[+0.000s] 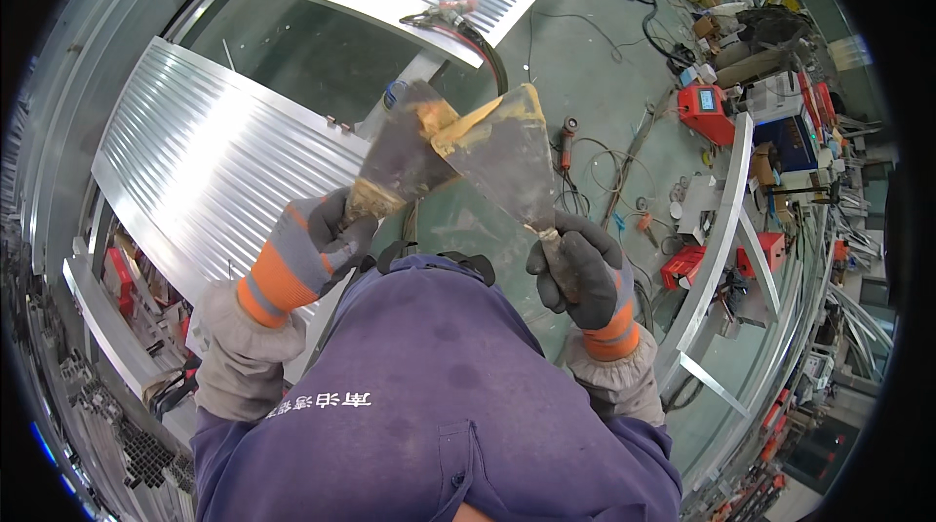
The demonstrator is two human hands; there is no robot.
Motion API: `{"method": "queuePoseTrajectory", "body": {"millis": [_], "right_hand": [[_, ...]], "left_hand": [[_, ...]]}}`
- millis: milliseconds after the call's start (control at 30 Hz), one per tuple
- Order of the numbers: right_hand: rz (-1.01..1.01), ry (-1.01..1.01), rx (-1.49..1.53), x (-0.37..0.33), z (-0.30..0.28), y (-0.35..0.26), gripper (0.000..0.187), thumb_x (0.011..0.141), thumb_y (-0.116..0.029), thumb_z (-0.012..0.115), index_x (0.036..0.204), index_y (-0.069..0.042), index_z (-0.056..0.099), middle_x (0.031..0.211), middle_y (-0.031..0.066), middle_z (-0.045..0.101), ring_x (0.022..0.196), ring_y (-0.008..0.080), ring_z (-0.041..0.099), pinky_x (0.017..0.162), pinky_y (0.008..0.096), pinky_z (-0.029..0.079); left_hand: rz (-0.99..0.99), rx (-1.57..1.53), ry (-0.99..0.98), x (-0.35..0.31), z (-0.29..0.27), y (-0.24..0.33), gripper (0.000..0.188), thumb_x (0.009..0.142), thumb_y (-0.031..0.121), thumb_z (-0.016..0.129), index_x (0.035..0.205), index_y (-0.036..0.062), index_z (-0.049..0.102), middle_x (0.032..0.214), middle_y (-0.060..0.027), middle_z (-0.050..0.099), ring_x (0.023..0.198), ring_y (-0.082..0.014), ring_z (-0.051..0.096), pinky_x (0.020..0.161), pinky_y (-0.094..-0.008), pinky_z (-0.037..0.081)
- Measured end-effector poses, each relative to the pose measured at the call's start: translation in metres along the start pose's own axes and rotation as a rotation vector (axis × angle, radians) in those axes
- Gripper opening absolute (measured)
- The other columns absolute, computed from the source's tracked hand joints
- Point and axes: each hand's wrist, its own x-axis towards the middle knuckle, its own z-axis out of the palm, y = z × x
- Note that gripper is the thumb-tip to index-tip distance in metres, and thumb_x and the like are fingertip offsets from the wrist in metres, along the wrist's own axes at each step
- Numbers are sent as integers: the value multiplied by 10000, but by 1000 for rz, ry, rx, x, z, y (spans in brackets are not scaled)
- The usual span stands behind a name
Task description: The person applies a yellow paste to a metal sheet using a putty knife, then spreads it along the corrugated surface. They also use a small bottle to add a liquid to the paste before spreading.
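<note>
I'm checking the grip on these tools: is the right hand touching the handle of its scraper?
Touching. The head view shows the gloved right hand closed around the handle of its scraper.

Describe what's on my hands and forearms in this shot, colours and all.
Your left hand and right hand wear matching gloves: dark grey fingers, orange cuffs with a grey band. Loose grey-beige sleeve covers, gathered at the wrists, cover the forearms; purple-blue sleeves show behind them.
</note>
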Motion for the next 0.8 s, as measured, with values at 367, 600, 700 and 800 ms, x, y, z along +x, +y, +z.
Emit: {"method": "queuePoseTrajectory", "body": {"millis": [367,600,700,800], "right_hand": [[-797,-78,-846,21,-4,-15,359,778,6,657,1134,-13,706,817,95,652,614,185,612,535,305,464],[-977,-44,-1309,44,-19,-34,449,710,40,710,1133,-106,738,890,96,628,763,249,619,625,347,488],[-933,97,-1119,57,-37,-33,364,816,30,660,1165,-59,714,876,109,631,746,222,610,623,330,482],[-670,81,-771,53,-47,-19,297,925,-14,578,1205,37,661,850,101,643,705,153,597,596,292,465]], "left_hand": [[-12,-85,-1,-5,5,-23,280,972,252,593,1086,0,636,741,5,603,608,-69,529,559,-243,455],[-37,-102,-71,-18,10,-11,339,948,313,612,1009,-20,633,657,1,564,535,-72,511,499,-249,423],[-61,-103,0,-22,13,-19,321,956,289,599,996,-27,634,648,-1,557,531,-73,504,496,-251,417],[-98,-221,139,-29,19,-27,317,964,276,592,997,-37,631,655,-6,559,533,-76,503,495,-253,416]]}}
